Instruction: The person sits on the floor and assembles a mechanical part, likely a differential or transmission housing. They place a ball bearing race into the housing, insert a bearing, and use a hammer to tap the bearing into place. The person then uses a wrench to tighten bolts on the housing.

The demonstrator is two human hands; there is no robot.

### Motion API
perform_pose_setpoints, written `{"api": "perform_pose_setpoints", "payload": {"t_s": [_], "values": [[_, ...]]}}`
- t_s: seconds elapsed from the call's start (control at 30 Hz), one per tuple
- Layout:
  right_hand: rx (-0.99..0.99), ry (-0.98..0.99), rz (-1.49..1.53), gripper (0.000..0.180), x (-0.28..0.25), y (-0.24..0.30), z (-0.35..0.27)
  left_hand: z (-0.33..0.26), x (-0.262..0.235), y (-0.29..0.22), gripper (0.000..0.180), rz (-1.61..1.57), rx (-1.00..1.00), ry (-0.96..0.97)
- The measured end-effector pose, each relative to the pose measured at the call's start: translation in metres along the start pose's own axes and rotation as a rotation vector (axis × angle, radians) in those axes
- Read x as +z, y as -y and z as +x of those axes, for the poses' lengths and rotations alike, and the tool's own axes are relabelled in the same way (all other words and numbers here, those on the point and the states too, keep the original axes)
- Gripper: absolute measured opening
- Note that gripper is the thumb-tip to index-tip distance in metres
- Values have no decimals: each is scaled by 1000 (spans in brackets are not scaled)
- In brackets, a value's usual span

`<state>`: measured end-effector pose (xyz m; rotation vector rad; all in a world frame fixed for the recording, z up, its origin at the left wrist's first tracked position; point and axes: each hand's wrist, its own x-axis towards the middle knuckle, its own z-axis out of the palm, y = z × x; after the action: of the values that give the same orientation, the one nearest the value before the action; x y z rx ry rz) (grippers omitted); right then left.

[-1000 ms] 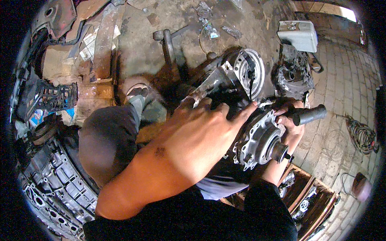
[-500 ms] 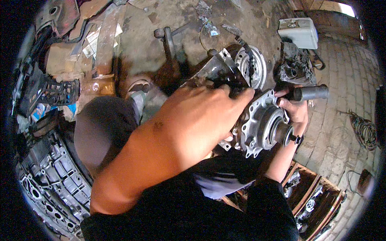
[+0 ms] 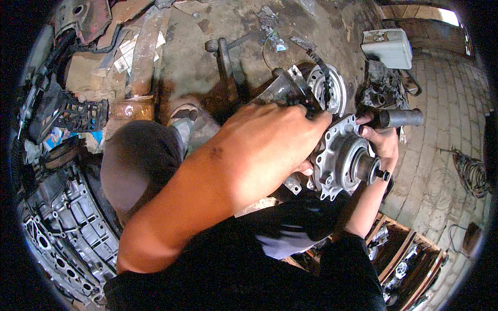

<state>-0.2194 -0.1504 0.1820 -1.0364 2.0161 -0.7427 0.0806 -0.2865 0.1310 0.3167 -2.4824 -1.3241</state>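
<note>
A silvery metal water pump (image 3: 340,163), with a scalloped bolt flange, a round stepped hub and a dark grey pipe stub (image 3: 402,118), is held up between my hands. My left hand (image 3: 277,135) reaches across from the left, closed on the pump's left edge. Its thumb shows below against the flange, while its other fingertips are hidden behind. On the far right side, my right hand (image 3: 383,142) grips the pump just under the pipe stub, fingers partly hidden by the metal. Beyond my left knuckles is a dark metal plate (image 3: 282,89) with a bright holed edge.
A wheel rim (image 3: 334,93) stands just beyond the pump. Engine castings (image 3: 78,223) lie at lower left, and a wooden crate (image 3: 386,264) of metal parts at lower right. A white container (image 3: 386,46), a greasy engine part (image 3: 381,88) and coiled wire (image 3: 469,173) are at right.
The view has shifted slightly, so the floor objects sit a little further right and lower. The pump's hub faces slightly differently. Both hands keep their hold.
</note>
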Motion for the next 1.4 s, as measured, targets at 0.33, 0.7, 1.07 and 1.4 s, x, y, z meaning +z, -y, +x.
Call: {"api": "perform_pose_setpoints", "payload": {"t_s": [0.33,0.7,1.07,1.4], "values": [[-3,-6,-12,40,-1,-2,-1,1,0,3,43,-21,-13,12],[13,-50,18,38,-20,-35,-46,-6,1,5,68,-76,11,-58],[-72,28,77,30,-4,-41,-40,9,-1,1,65,47,65,-23],[-83,6,74,40,7,-34,-47,12,-9,-29,75,156,-239,173]]}}
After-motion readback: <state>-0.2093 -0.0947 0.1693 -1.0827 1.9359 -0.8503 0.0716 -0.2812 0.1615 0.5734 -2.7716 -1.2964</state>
